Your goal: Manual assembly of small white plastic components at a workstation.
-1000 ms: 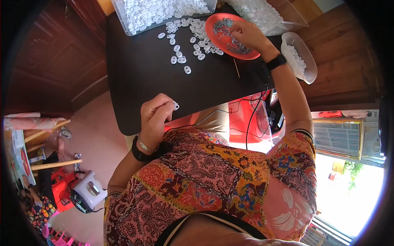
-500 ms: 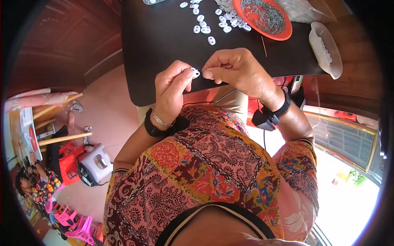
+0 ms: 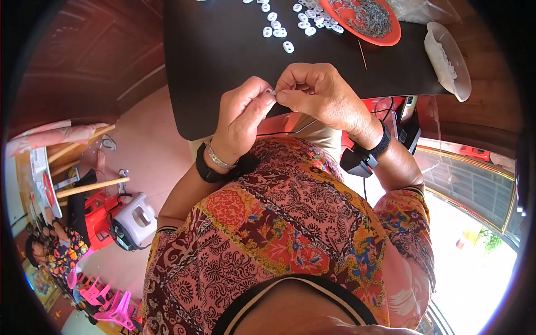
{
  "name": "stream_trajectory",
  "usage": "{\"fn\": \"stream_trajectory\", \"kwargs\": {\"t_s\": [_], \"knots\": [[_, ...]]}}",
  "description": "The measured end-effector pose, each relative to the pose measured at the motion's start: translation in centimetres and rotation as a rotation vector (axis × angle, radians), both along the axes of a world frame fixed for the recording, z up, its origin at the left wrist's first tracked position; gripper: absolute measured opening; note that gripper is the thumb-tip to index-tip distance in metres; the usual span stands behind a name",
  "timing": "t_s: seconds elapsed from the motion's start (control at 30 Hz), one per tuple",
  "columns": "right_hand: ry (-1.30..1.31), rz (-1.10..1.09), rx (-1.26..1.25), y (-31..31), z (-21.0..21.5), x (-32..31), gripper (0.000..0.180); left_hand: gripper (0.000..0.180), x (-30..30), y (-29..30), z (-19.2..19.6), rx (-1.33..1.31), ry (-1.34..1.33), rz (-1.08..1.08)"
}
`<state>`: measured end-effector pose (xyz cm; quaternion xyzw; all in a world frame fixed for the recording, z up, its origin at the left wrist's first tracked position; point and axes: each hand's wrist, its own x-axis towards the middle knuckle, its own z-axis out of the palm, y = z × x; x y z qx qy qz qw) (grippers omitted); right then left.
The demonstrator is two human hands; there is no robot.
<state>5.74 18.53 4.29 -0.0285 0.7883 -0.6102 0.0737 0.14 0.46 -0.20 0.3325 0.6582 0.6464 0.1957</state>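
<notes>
My left hand [image 3: 241,114] and my right hand [image 3: 318,95] meet fingertip to fingertip just over the near edge of the black table [image 3: 223,67]. Between the pinched fingers sits a small white plastic piece [image 3: 272,92], mostly hidden by the fingers. Which hand carries its weight is hard to tell; both touch it. Further up the table lie several loose white ring-shaped pieces [image 3: 282,30]. An orange round dish [image 3: 363,19] with small grey bits stands at the far right of them.
A clear plastic tub [image 3: 446,61] with white pieces stands at the table's right edge. A thin stick [image 3: 362,54] lies beside the orange dish. Below the table are a white appliance [image 3: 131,223], red stool and pink plastic chairs [image 3: 106,301] on the floor at left.
My right hand left the orange dish and came down to join the left hand at the table's near edge. Both hands now pinch together. The view tilted downward.
</notes>
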Motion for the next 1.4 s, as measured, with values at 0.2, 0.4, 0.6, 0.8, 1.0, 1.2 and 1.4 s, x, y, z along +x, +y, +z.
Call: {"fn": "stream_trajectory", "kwargs": {"t_s": [0.2, 0.4, 0.6, 0.8, 1.0, 1.2, 1.4], "knots": [[-0.035, -0.112, -0.249, 1.0, -1.0, 0.0, 0.018, 0.024, 0.5, 0.5, 0.3, 0.081, -0.084, 0.069], [-0.021, -0.140, -0.283, 0.7, -1.9, 0.2, 0.024, 0.023, 0.8, 0.3, 1.1, -0.022, -0.007, 0.079], [0.025, -0.127, -0.284, 0.3, -2.1, 0.2, 0.026, 0.022, 1.1, 0.5, 1.1, -0.086, 0.120, 0.160], [0.065, -0.099, -0.282, -0.1, -2.4, 0.1, 0.024, 0.017, 1.3, 0.6, 1.5, -0.088, 0.155, 0.155], [0.073, -0.089, -0.285, -0.2, -2.1, 0.1, 0.023, 0.015, 1.5, 0.7, 1.8, -0.122, 0.155, 0.166], [0.130, -0.072, -0.192, -0.2, -2.4, 0.2, 0.020, 0.015, 1.4, 0.6, 1.4, -0.104, 0.196, 0.135], [0.236, -0.094, -0.071, -0.6, -2.4, 0.4, 0.016, 0.018, 1.5, 0.8, 0.8, -0.075, 0.189, 0.190]]}}
